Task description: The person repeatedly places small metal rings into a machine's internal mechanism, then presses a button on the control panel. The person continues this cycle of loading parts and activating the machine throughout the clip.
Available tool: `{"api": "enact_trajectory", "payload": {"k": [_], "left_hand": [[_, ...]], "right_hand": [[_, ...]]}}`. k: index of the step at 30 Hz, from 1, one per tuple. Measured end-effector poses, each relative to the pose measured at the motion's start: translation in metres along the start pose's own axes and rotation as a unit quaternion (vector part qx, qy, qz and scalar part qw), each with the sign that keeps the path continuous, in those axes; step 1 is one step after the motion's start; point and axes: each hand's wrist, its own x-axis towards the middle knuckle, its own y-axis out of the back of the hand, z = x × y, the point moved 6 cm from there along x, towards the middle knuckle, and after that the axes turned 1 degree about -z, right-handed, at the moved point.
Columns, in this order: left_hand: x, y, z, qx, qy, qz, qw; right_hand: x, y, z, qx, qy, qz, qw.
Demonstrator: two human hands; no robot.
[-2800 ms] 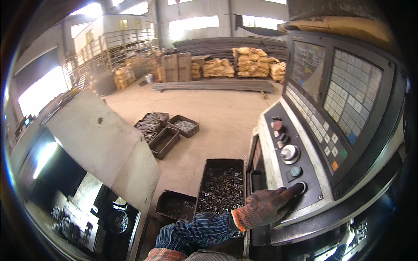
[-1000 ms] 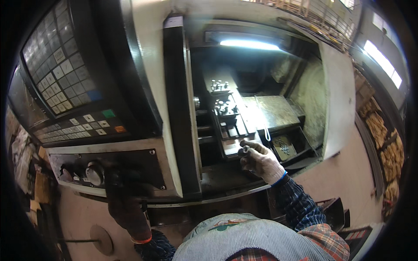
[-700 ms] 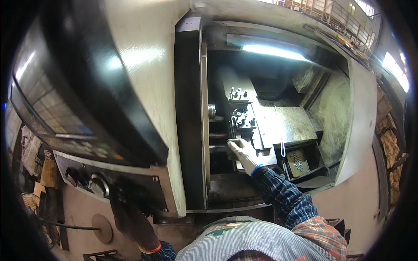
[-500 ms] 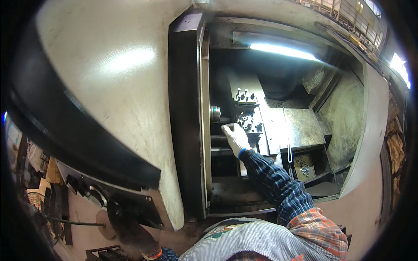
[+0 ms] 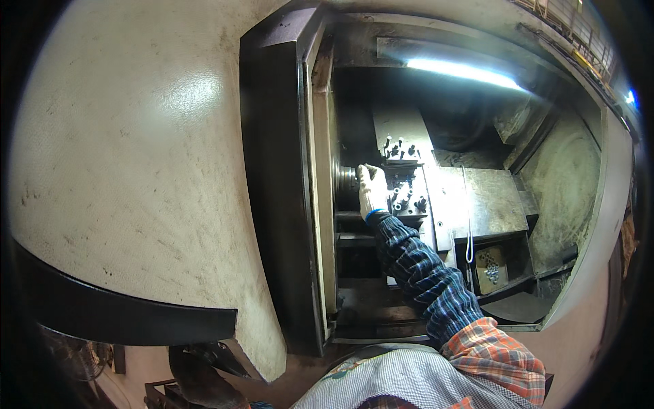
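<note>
Lighting the metal slide (image 5: 434, 204), a strip lamp (image 5: 466, 73) is mounted in the machine; pinkish floor (image 5: 584, 341) is seen outside. Metal parts (image 5: 491, 272) are held in a tray (image 5: 501, 257). Beside the chuck (image 5: 347, 178), left of the slide, the right hand (image 5: 372, 187) is curled, contents hidden. The shadowed left hand's (image 5: 201, 378) opening and grip cannot be told.

To the left I see a broad pale housing (image 5: 136, 150), smudged with dark scuffs, running up to a black upright post (image 5: 278, 191). A tube light (image 5: 466, 73) glares aslant inside the machine. Railings (image 5: 591, 31) show at the far upper right, pinkish floor (image 5: 579, 341) below. The rounded mesh (image 5: 78, 356) low left may be a fan guard; it's dim there.
</note>
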Motion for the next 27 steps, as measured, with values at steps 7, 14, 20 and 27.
{"api": "enact_trajectory", "payload": {"k": [7, 14, 20, 27], "left_hand": [[-0.003, -0.009, 0.002, -0.078, -0.005, 0.038, 0.996], [-0.012, -0.002, -0.015, 0.033, -0.056, 0.052, 0.996], [-0.010, -0.011, -0.031, 0.177, -0.125, 0.032, 0.976], [0.003, -0.021, -0.022, 0.043, -0.073, 0.037, 0.996]], "right_hand": [[0.016, -0.018, 0.046, 0.072, -0.073, 0.045, 0.994], [0.026, -0.017, 0.069, 0.041, -0.037, 0.085, 0.995], [0.042, -0.018, 0.105, 0.279, -0.208, 0.071, 0.935], [0.015, -0.009, 0.072, 0.085, -0.127, -0.039, 0.987]]}}
